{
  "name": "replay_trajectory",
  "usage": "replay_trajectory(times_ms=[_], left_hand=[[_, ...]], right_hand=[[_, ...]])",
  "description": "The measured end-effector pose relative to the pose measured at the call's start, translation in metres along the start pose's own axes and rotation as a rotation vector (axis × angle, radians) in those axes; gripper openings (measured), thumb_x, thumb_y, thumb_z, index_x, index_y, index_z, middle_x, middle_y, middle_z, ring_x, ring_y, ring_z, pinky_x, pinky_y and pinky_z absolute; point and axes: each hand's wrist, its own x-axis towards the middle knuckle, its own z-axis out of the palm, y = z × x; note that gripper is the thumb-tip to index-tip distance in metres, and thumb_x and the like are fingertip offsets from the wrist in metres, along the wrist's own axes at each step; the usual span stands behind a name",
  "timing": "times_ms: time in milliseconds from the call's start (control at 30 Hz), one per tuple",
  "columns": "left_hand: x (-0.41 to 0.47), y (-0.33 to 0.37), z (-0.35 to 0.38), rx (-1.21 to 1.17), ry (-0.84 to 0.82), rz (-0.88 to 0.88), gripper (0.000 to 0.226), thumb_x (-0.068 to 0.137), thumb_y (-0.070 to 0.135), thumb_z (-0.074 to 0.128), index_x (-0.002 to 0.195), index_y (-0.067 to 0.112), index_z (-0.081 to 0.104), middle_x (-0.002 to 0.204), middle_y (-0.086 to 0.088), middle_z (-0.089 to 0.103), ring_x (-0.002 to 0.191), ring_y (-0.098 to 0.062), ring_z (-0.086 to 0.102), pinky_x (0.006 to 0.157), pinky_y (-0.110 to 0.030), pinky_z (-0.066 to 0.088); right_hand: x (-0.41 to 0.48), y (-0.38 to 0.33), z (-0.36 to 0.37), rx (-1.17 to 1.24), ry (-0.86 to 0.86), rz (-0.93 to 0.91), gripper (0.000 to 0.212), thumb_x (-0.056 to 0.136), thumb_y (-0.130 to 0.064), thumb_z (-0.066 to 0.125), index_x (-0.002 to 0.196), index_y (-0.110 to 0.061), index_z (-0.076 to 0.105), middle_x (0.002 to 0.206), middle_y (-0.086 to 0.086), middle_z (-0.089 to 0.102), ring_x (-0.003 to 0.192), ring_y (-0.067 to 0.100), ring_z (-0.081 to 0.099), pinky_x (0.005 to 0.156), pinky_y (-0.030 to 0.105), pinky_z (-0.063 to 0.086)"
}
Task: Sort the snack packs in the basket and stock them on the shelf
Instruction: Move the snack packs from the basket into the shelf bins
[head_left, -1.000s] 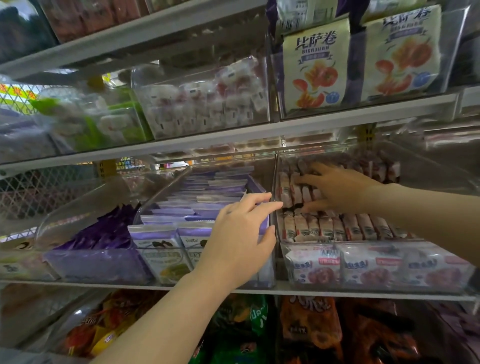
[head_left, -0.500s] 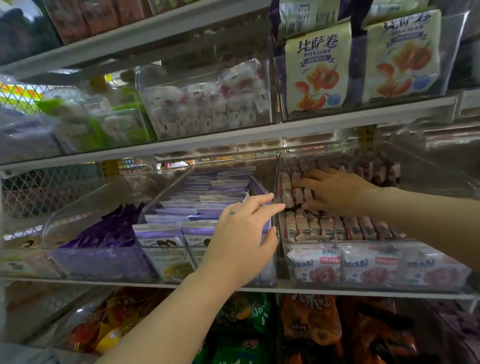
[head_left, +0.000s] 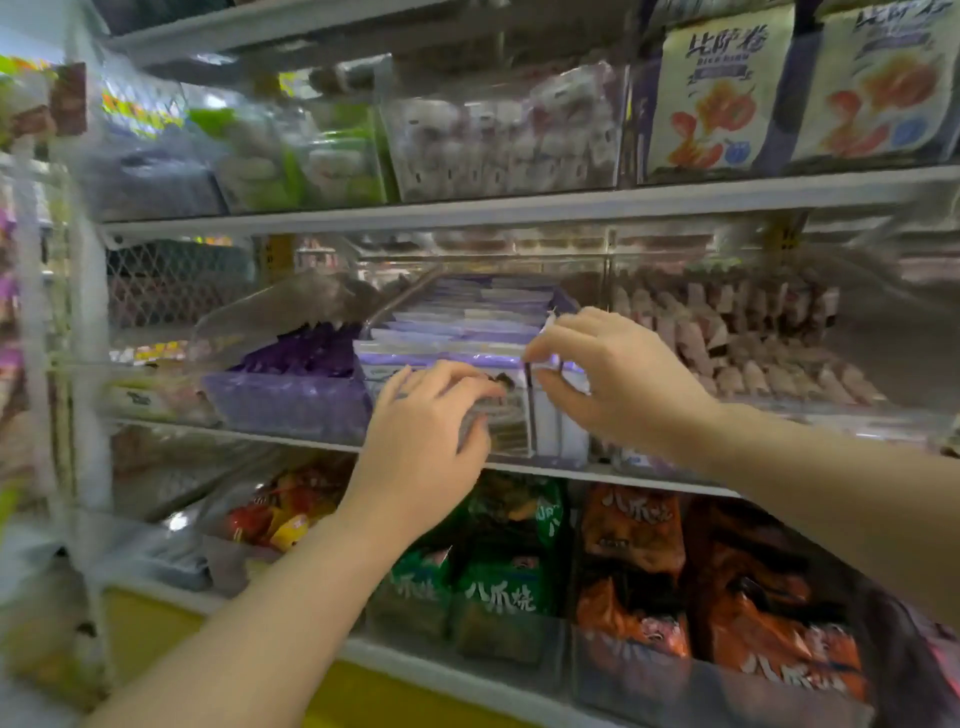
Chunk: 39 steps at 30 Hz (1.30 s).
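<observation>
Shop shelf (head_left: 467, 214) w/ clear bins (head_left: 291, 410). Cream bags (head_left: 711, 98) top R: "比萨卷"; green bags (head_left: 498, 592) & orange bags (head_left: 631, 530) below: "八爪烧". Purple-white snack packs (head_left: 467, 325) filed in middle one; L hand (head_left: 421, 431) fingers curl round front pack, R hand (head_left: 618, 379) pinches another's top.

Two hands are in view, a left hand (head_left: 421, 415) and a right hand (head_left: 618, 379). Two cream bags (head_left: 711, 88) stand on the upper shelf (head_left: 519, 209).

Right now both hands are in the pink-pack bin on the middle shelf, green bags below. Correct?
Wrong bin. The head view shows the left hand and right hand both gripping purple-and-white packs in the bin left of the pink packs, on the middle shelf, green bags below.
</observation>
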Motion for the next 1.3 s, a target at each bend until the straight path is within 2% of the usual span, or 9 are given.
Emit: replay_trajectory(times_ms=[200, 433, 700, 767, 1000, 1067, 1133, 1200, 1300], left_hand=[[-0.112, -0.066, -0.022, 0.148, -0.053, -0.21, 0.023, 0.083, 0.008, 0.064, 0.1, 0.022, 0.071, 0.1, 0.005, 0.066, 0.093, -0.021, 0.061, 0.099, -0.049, 0.042], [-0.274, -0.136, -0.062, 0.288, -0.387, -0.5, 0.025, 0.079, 0.017, 0.057, 0.098, 0.022, 0.072, 0.098, 0.002, 0.07, 0.094, -0.024, 0.065, 0.09, -0.041, 0.045], [-0.42, -0.197, -0.084, 0.338, -0.571, -0.955, 0.029, 0.088, 0.019, 0.052, 0.111, 0.019, 0.069, 0.115, -0.002, 0.067, 0.107, -0.026, 0.062, 0.09, -0.038, 0.047], [-0.455, -0.204, -0.076, 0.329, -0.703, -1.061, 0.031, 0.091, 0.022, 0.055, 0.12, 0.023, 0.064, 0.124, 0.0, 0.063, 0.113, -0.023, 0.059, 0.091, -0.036, 0.047], [-0.532, -0.224, -0.048, 0.117, -1.427, -1.411, 0.059, 0.089, 0.036, 0.061, 0.143, 0.023, 0.042, 0.146, -0.005, 0.045, 0.128, -0.025, 0.048, 0.1, -0.036, 0.044], [-0.54, -0.225, -0.049, 0.051, -1.732, -1.346, 0.068, 0.084, 0.046, 0.068, 0.143, 0.021, 0.042, 0.148, -0.004, 0.042, 0.128, -0.026, 0.046, 0.102, -0.038, 0.043], [-0.542, -0.225, -0.051, 0.022, -1.931, -1.269, 0.075, 0.083, 0.05, 0.069, 0.144, 0.019, 0.039, 0.146, -0.003, 0.043, 0.126, -0.025, 0.047, 0.103, -0.039, 0.043], [-0.542, -0.227, -0.051, 0.011, -2.022, -1.241, 0.082, 0.082, 0.044, 0.071, 0.149, 0.022, 0.03, 0.15, -0.003, 0.038, 0.13, -0.025, 0.044, 0.105, -0.036, 0.041], [-0.54, -0.223, -0.049, 0.012, -2.095, -1.158, 0.085, 0.084, 0.042, 0.07, 0.151, 0.024, 0.022, 0.153, -0.001, 0.031, 0.133, -0.025, 0.039, 0.096, -0.03, 0.038]], right_hand=[[-0.018, -0.102, 0.09, 0.231, -0.243, -0.083, 0.017, 0.089, -0.019, 0.058, 0.104, -0.017, 0.068, 0.095, 0.0, 0.068, 0.089, 0.024, 0.063, 0.072, 0.04, 0.053], [-0.057, -0.219, 0.224, 0.488, -0.63, -0.077, 0.028, 0.091, -0.031, 0.05, 0.117, -0.032, 0.059, 0.11, -0.009, 0.069, 0.104, 0.019, 0.063, 0.081, 0.036, 0.051], [-0.142, -0.346, 0.346, 0.749, -1.153, -0.094, 0.033, 0.093, -0.035, 0.053, 0.125, -0.029, 0.054, 0.115, -0.006, 0.065, 0.106, 0.019, 0.059, 0.081, 0.031, 0.045], [-0.161, -0.366, 0.367, 0.767, -1.287, -0.089, 0.038, 0.092, -0.037, 0.056, 0.129, -0.027, 0.052, 0.12, -0.002, 0.063, 0.107, 0.019, 0.059, 0.082, 0.03, 0.045], [-0.21, -0.415, 0.411, 0.789, -1.825, -0.11, 0.065, 0.09, -0.037, 0.064, 0.145, -0.021, 0.034, 0.147, 0.006, 0.039, 0.127, 0.026, 0.047, 0.097, 0.036, 0.046], [-0.221, -0.429, 0.414, 0.802, -1.973, -0.158, 0.073, 0.087, -0.032, 0.069, 0.148, -0.021, 0.03, 0.151, 0.005, 0.033, 0.125, 0.029, 0.048, 0.094, 0.037, 0.05], [-0.232, -0.442, 0.415, 0.786, -2.067, -0.268, 0.07, 0.085, -0.026, 0.072, 0.145, -0.019, 0.036, 0.146, 0.006, 0.039, 0.114, 0.03, 0.056, 0.087, 0.04, 0.055], [-0.241, -0.45, 0.417, 0.752, -2.03, -0.417, 0.065, 0.082, -0.025, 0.075, 0.138, -0.018, 0.044, 0.137, 0.008, 0.048, 0.111, 0.028, 0.055, 0.088, 0.04, 0.053], [-0.249, -0.453, 0.421, 0.79, -1.99, -0.407, 0.083, 0.079, -0.025, 0.077, 0.146, -0.024, 0.028, 0.138, 0.008, 0.044, 0.118, 0.03, 0.049, 0.086, 0.037, 0.048]])
